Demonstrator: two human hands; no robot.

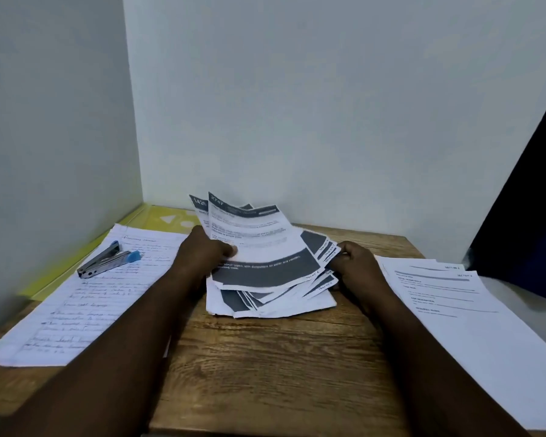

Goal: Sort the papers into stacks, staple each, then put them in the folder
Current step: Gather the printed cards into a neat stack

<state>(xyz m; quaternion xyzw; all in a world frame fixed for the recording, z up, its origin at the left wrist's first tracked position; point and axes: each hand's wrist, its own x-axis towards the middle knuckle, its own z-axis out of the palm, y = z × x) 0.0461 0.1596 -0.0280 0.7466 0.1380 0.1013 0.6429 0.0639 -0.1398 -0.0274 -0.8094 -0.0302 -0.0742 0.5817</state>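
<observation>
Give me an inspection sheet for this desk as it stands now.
Surface: wooden table, bare at the front.
Job's things: fanned pile of printed papers at centre; handwritten sheets on the left with the stapler lying on them; typed sheets on the right; yellow-green folder under the handwritten sheets, by the wall.
Clutter: nothing seen.
Grippers: left hand grips the raised top sheets; right hand pinches the pile's right edge.
Cables: nothing seen.
Surroundings: pale wall corner; dark cloth at right.
</observation>
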